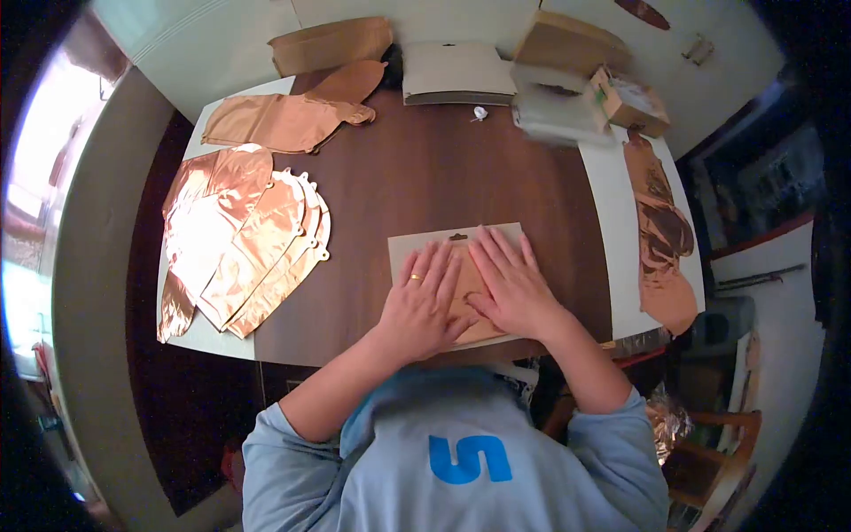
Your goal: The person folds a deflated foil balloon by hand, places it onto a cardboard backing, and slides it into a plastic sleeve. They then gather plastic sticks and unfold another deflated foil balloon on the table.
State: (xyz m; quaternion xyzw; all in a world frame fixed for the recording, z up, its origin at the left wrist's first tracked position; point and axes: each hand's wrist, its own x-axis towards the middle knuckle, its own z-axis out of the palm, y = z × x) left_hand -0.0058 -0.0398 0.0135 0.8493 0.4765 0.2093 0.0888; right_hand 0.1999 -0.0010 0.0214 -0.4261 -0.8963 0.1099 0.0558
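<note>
A light card [403, 254] with a hang hole at its top edge lies near the front of the table. On it is a flat, folded copper-coloured sheet [474, 332] that looks like a foil balloon, largely covered by my hands. My left hand [424, 297] rests flat on the left part of the sheet and card, fingers stretched out, a ring on one finger. Flat on the right part lies my right hand [516, 285], its fingers extended toward the card's top edge. Neither hand grips anything.
Shiny flat foil balloons [257, 239] are stacked at the left, with more copper foil [275, 120] behind them. A stack of cards [456, 71] stands at the back. Clear plastic bags [558, 111] and a small box [631, 102] sit back right; crumpled foil [660, 230] lies right.
</note>
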